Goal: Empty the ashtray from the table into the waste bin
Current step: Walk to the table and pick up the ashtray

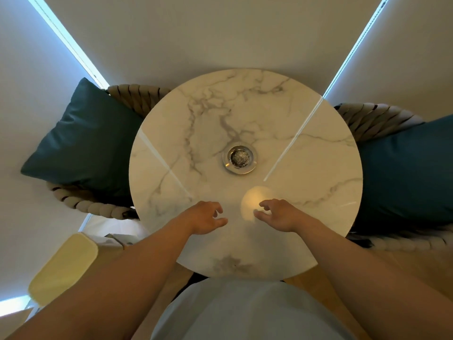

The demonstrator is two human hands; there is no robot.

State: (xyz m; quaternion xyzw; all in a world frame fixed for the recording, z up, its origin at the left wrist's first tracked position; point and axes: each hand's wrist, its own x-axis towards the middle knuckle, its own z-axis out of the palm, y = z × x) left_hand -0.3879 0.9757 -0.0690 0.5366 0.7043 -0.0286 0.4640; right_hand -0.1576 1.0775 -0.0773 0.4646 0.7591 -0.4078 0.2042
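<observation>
I'm reaching both empty, loosely spread hands, left hand (204,217) and right hand (279,215), toward the full ashtray (239,158) at twelve o'clock on the table (318,192); everything's left, bin unseen.

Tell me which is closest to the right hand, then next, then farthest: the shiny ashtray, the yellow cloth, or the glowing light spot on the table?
From the right hand:
1. Light spot, right beside the fingers.
2. Ashtray, at the table's middle, beyond the hand.
3. Yellow cloth, off the table, far to the left.
</observation>
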